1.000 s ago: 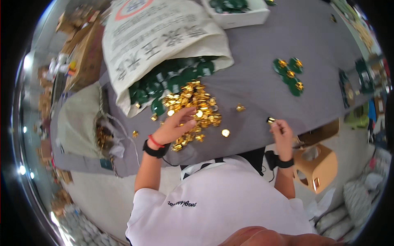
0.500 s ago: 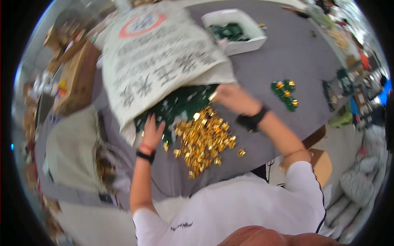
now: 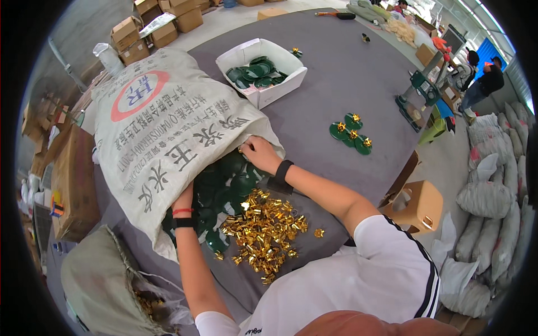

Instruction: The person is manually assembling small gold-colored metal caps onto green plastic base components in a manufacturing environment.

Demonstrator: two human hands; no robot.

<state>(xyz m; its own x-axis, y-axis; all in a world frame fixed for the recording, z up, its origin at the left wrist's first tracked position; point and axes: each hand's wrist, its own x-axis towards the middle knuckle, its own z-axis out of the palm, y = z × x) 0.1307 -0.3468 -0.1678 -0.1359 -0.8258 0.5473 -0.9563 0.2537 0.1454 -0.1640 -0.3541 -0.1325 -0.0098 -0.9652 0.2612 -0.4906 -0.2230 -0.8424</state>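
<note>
A large white woven sack (image 3: 185, 120) lies on the grey-covered table, its mouth toward me, with dark green discs (image 3: 210, 193) spilling out. My left hand (image 3: 184, 200) reaches in under the sack's edge, and its fingers are hidden there. At the right side of the mouth, my right hand (image 3: 261, 154) is closed, with a small gold glint at its fingertips that looks like a metal piece. Just below the discs lies a heap of shiny gold metal pieces (image 3: 263, 229). One loose gold piece (image 3: 319, 233) sits to the heap's right.
A white box (image 3: 263, 99) of green discs stands beyond the sack. Several green discs with gold centres (image 3: 352, 134) lie to the right. A green hand press (image 3: 417, 98) stands at the table's right edge. At lower left is a grey-green sack (image 3: 98, 280); a cardboard box (image 3: 78, 182) is behind it.
My left hand has gone from the discs in under the sack's edge. My right hand has drawn in to the sack's mouth. The view has shifted and is sharper.
</note>
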